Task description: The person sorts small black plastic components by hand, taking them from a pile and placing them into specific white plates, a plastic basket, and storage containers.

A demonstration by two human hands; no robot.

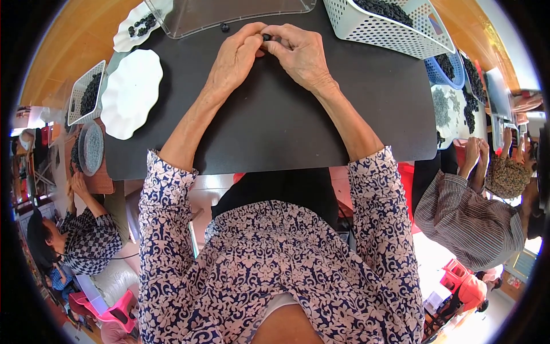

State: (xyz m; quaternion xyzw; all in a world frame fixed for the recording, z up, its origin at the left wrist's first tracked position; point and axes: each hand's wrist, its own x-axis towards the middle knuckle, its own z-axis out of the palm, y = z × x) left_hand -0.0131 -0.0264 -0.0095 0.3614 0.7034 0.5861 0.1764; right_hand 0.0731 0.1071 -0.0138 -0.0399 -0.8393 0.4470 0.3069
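Above the far part of the dark table (pixel 298 126), my two hands meet fingertip to fingertip. A small round black piece (pixel 267 37) shows between them. My right hand (pixel 301 54) pinches it between thumb and fingers. Pressed together against its other side are the fingers of my left hand (pixel 236 57). What exactly the piece is, I cannot make out. One more small black piece (pixel 224 27) lies on the table just left of my left fingertips, beside the rim of a clear plastic tray (pixel 189 34).
A white wavy-edged dish (pixel 132 94) lies at the left; a similar dish (pixel 123 37) behind holds several black pieces. At the far right stands a white perforated basket (pixel 378 37) of dark pieces, next to a blue basket (pixel 438 71). Other people sit at both sides.
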